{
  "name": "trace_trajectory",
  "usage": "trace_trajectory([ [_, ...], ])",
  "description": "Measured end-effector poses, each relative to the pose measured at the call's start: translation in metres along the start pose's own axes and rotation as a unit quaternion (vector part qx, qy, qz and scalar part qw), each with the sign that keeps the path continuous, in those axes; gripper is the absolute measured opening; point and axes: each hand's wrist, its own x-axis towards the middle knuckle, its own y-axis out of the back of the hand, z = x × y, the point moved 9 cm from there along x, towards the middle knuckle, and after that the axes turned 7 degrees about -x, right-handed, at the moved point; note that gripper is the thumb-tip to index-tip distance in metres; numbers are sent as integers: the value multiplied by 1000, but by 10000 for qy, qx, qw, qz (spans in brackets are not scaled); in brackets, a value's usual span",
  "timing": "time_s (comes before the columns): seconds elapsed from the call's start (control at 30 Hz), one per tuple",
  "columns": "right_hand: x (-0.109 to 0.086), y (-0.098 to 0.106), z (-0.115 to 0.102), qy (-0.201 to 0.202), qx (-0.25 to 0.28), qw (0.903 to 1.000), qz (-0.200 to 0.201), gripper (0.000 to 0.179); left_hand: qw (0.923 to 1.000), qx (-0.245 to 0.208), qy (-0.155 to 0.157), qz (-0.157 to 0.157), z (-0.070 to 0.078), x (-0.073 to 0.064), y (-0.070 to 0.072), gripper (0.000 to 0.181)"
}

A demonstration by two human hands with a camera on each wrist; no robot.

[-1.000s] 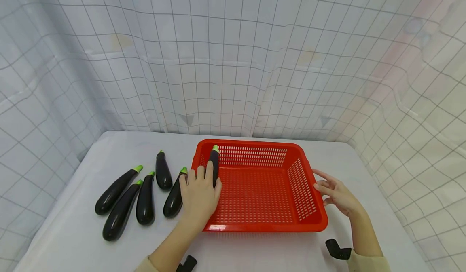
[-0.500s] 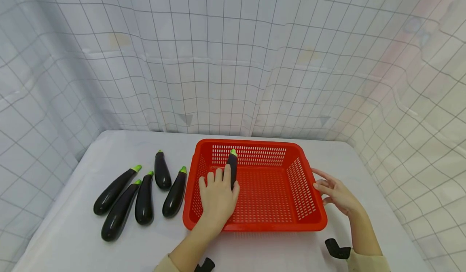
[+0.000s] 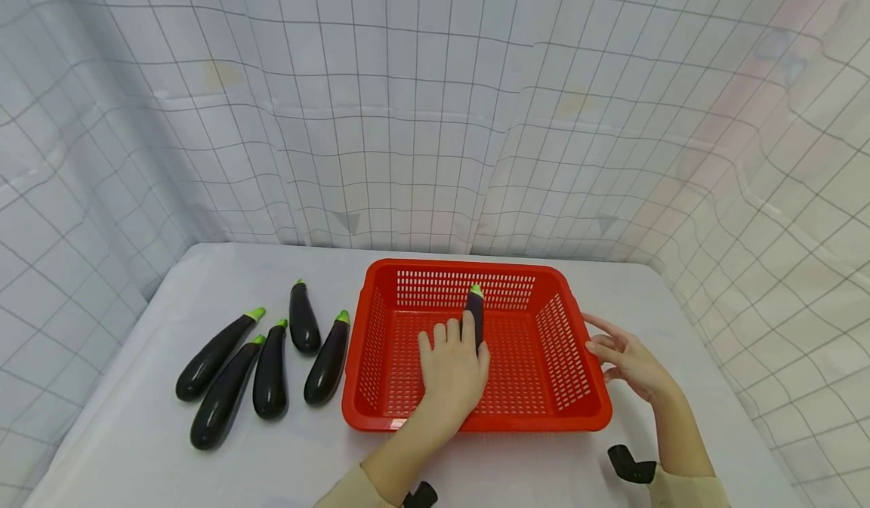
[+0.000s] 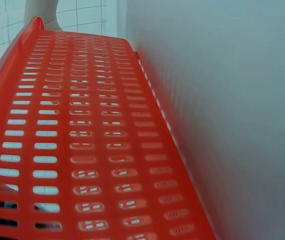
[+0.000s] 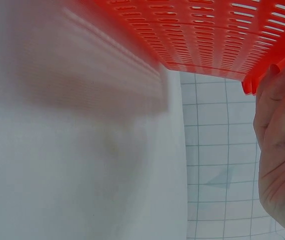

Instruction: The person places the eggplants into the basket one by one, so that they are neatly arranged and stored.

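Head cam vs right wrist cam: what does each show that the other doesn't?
Only head: left hand holding an eggplant over or in the red basket; five more eggplants on the white table.
Only right wrist: slotted outer face of the basket wall beside the right hand.
Both: basket, right hand at its rim, table, gridded curtain.

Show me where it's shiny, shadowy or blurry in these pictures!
Head view: shiny spots on the eggplants and on the front rim of the basket; right wrist view: a soft, reddish shadow on the table; left wrist view: the table looks hazy.
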Motion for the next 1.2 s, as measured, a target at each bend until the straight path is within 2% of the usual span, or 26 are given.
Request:
trace_trajectory([
  [0.27,0,2,1,-12,-43,10000,11,58,9977,466,2,-502,20,9,-10,51],
  [0.7,0,1,0,64,-43,10000,-35,58,9849,1140,-77,-1304,45,13,-40,53],
  [1.0,1,2,1,78,-43,10000,-6,57,9751,1544,-245,-1570,64,20,-49,59],
  [1.2,0,2,2,25,-92,10000,27,57,9669,1752,-202,-1843,72,21,-61,65],
])
